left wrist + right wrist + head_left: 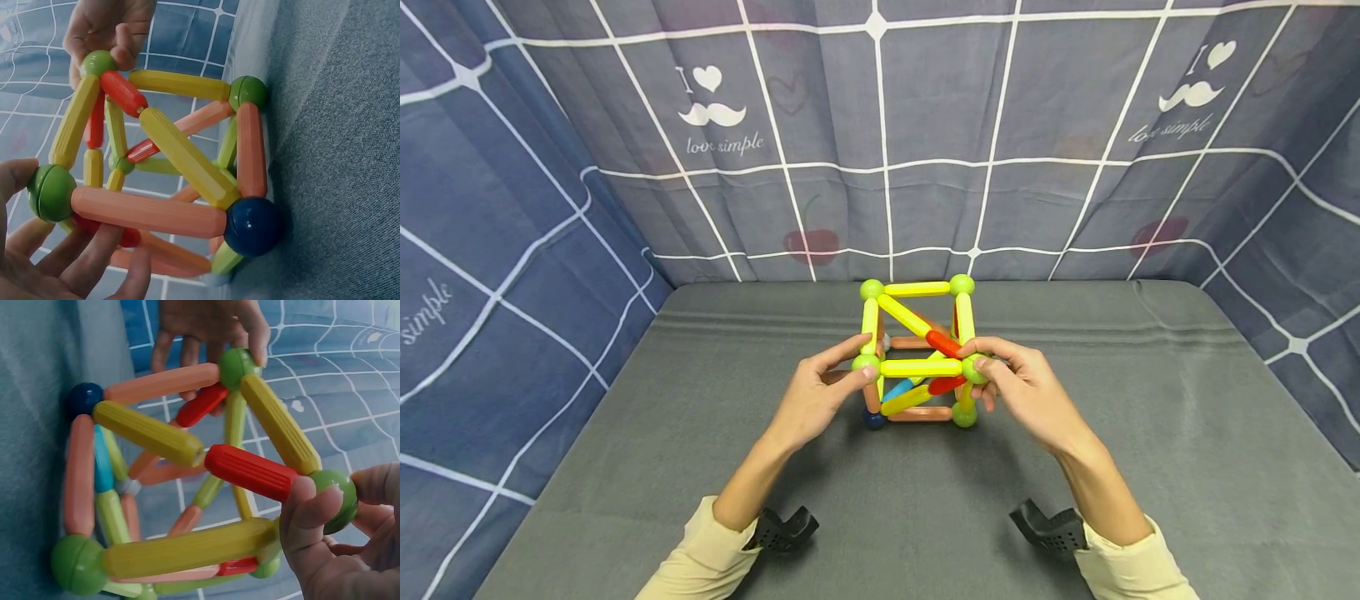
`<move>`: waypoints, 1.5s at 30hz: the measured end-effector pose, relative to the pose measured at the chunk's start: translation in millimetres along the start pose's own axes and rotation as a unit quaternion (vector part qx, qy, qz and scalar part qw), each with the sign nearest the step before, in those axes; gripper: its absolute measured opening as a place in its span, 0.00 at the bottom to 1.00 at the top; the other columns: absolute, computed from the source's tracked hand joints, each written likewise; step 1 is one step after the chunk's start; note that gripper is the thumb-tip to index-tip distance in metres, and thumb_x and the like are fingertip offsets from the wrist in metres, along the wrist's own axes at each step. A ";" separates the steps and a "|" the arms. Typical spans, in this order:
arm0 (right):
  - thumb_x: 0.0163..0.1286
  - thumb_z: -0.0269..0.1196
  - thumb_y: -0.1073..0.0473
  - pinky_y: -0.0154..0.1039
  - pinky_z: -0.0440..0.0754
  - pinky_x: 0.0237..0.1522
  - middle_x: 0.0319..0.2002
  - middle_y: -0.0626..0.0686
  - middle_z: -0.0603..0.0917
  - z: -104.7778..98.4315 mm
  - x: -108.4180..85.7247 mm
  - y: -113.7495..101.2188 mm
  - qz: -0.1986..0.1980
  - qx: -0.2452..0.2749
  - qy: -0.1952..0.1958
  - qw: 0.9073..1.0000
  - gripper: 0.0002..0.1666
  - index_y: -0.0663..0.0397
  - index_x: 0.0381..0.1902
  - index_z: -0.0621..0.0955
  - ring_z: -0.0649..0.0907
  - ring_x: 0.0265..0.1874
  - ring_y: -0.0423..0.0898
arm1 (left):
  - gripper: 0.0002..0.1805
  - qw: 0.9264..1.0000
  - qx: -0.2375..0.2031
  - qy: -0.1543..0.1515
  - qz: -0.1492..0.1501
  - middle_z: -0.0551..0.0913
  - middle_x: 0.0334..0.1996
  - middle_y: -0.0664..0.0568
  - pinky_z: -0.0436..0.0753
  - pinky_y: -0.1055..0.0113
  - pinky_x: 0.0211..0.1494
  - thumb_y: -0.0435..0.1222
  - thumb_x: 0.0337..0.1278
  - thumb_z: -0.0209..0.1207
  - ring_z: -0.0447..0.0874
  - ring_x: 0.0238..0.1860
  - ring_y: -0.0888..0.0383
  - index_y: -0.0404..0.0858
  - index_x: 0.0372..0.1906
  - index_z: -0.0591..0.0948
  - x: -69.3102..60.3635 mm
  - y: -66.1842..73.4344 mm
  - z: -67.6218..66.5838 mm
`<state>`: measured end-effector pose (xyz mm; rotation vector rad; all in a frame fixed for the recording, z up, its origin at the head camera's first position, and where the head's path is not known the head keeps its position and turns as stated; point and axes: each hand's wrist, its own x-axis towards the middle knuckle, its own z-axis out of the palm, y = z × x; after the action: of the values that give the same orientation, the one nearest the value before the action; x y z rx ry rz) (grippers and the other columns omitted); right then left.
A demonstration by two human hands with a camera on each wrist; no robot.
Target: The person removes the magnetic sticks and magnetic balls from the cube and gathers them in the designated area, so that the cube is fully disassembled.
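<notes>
A cube-shaped frame of magnetic building sticks and balls stands on the table. My left hand [808,398] pinches the green ball [52,194] at its near upper left corner. At the near upper right corner, my right hand [1028,390] grips another green ball [337,499], with a finger or thumb over the end of a red stick [250,469]. That red stick and a yellow stick [150,432] form the front diagonal; a small gap shows between their ends in the right wrist view. The diagonal's lower end meets a dark blue ball [253,226].
The frame rests on a grey cloth-covered table [917,508]. Behind and at both sides hangs a blue-grey curtain [940,100] with white lines. Orange sticks [921,414] run along the frame's base, and a green ball [964,415] sits at its near lower right corner.
</notes>
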<state>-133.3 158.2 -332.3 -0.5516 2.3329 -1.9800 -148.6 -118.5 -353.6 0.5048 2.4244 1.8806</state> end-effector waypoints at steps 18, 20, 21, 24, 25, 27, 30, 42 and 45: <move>0.72 0.47 0.71 0.36 0.76 0.21 0.30 0.64 0.76 -2.0 -4.3 -8.2 0.001 0.015 -0.009 1.000 0.14 0.73 0.47 0.78 0.77 0.17 0.48 | 0.27 1.000 0.008 0.004 -0.003 0.78 0.60 0.43 0.80 0.51 0.55 0.38 0.64 0.63 0.86 0.46 0.51 0.41 0.68 0.75 0.1 0.8 3.0; 0.72 0.47 0.71 0.37 0.77 0.21 0.28 0.64 0.76 -1.9 -4.1 -8.8 0.000 0.005 -0.004 1.000 0.15 0.72 0.46 0.79 0.77 0.17 0.48 | 0.27 1.000 0.008 0.007 -0.004 0.78 0.59 0.44 0.80 0.52 0.54 0.38 0.64 0.63 0.86 0.45 0.51 0.42 0.68 0.75 0.4 1.0 3.4; 0.71 0.47 0.71 0.37 0.77 0.22 0.27 0.64 0.76 -1.8 -4.0 -9.2 -0.001 -0.001 -0.002 1.000 0.15 0.71 0.45 0.79 0.77 0.17 0.48 | 0.27 1.000 0.008 0.008 -0.005 0.78 0.59 0.44 0.80 0.52 0.54 0.38 0.64 0.64 0.86 0.45 0.51 0.42 0.67 0.76 0.6 1.0 3.6; 0.70 0.47 0.71 0.38 0.77 0.22 0.22 0.60 0.75 -1.4 -3.8 -10.1 -0.002 -0.015 0.003 1.000 0.15 0.70 0.44 0.80 0.77 0.16 0.49 | 0.27 1.000 0.010 0.013 -0.007 0.79 0.59 0.44 0.80 0.54 0.53 0.38 0.64 0.64 0.86 0.44 0.52 0.42 0.67 0.76 0.7 1.2 4.3; 0.70 0.47 0.71 0.38 0.76 0.21 0.20 0.59 0.75 -1.3 -3.9 -10.2 -0.001 -0.018 0.004 1.000 0.15 0.70 0.43 0.80 0.77 0.16 0.49 | 0.27 1.000 0.012 0.014 -0.007 0.79 0.59 0.44 0.80 0.55 0.52 0.38 0.63 0.64 0.86 0.44 0.52 0.42 0.67 0.76 0.8 1.2 4.5; 0.70 0.47 0.71 0.38 0.75 0.20 0.16 0.56 0.73 -1.1 -3.8 -10.7 0.000 -0.021 0.008 1.000 0.14 0.70 0.43 0.80 0.76 0.15 0.48 | 0.27 1.000 0.014 0.016 -0.008 0.79 0.58 0.45 0.80 0.56 0.52 0.38 0.63 0.64 0.86 0.43 0.52 0.42 0.67 0.76 0.9 1.3 5.1; 0.69 0.47 0.72 0.37 0.73 0.17 0.12 0.54 0.70 -0.8 -3.7 -11.3 0.001 -0.022 0.015 1.000 0.14 0.69 0.41 0.80 0.75 0.14 0.48 | 0.27 1.000 0.018 0.018 -0.009 0.79 0.58 0.45 0.80 0.56 0.51 0.38 0.63 0.64 0.86 0.43 0.53 0.42 0.66 0.77 1.1 1.8 5.9; 0.68 0.47 0.72 0.35 0.61 0.11 0.12 0.57 0.71 4.0 -2.1 -12.8 -0.007 0.001 0.064 0.998 0.13 0.69 0.36 0.80 0.69 0.08 0.49 | 0.26 1.000 -0.002 0.021 -0.004 0.80 0.57 0.44 0.82 0.66 0.43 0.36 0.63 0.64 0.87 0.44 0.53 0.40 0.66 0.77 1.3 4.5 10.4; 0.67 0.47 0.72 0.35 0.61 0.09 0.11 0.58 0.71 5.1 -2.3 -12.3 -0.011 0.003 0.073 0.997 0.13 0.69 0.35 0.80 0.68 0.07 0.47 | 0.26 1.000 0.000 0.025 -0.005 0.80 0.57 0.44 0.82 0.67 0.42 0.36 0.62 0.64 0.87 0.44 0.53 0.40 0.66 0.77 1.1 5.0 11.3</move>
<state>-126.9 152.4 -321.9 -0.4484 2.4124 -2.1022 -146.0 -106.6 -351.7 0.4498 2.4512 1.9122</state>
